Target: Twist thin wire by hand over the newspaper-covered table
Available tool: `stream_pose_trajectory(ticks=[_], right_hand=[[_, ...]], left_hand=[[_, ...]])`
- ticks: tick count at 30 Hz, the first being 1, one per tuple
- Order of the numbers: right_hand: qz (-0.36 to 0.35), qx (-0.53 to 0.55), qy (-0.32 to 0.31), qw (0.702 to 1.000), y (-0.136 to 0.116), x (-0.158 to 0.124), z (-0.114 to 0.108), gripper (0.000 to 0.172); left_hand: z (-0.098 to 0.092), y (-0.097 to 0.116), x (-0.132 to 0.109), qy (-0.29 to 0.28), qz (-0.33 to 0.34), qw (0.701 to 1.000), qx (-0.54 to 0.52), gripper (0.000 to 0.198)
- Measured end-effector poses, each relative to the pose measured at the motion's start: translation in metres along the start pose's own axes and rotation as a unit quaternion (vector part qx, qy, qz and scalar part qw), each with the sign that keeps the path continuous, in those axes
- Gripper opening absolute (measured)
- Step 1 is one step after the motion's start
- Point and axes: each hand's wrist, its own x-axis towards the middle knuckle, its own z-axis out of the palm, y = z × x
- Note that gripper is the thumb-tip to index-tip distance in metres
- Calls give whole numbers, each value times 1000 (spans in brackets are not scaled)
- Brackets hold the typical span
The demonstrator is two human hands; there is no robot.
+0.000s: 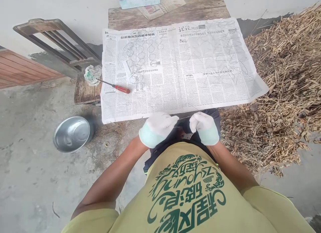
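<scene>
Both my hands wear white gloves with pale green cuffs and meet over my lap, just below the newspaper's near edge. My left hand (160,126) pinches one end of a thin wire (185,118). The wire runs across to my right hand (203,125), whose curled fingers grip it too. On the spread newspaper (173,89) lie many thin wire rings (140,52) at the left and loose wire pieces (213,52) at the right. A screwdriver (122,89) with a red handle and a narrow white strip (127,71) rest on the left part of the paper.
The newspaper covers a wooden table (200,7). At left stand a wooden chair (86,92) with a crumpled plastic bag (92,75) on its seat and a metal basin (72,134) on the concrete floor. Dry stalks (278,106) are heaped at right. A wall rises behind.
</scene>
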Motion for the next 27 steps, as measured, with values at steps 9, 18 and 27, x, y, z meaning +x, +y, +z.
stream_pose_trajectory(ticks=[9, 18, 27], right_hand=[[-13, -113, 29, 993, -6, -2, 14, 23], [-19, -93, 43, 995, 0, -1, 16, 18], [-52, -77, 55, 994, 2, -4, 10, 23]], left_hand=[[-12, 11, 6, -77, -184, 947, -251, 37], [-12, 15, 12, -85, -191, 936, -285, 38], [-12, 13, 7, -93, -148, 967, -185, 37]])
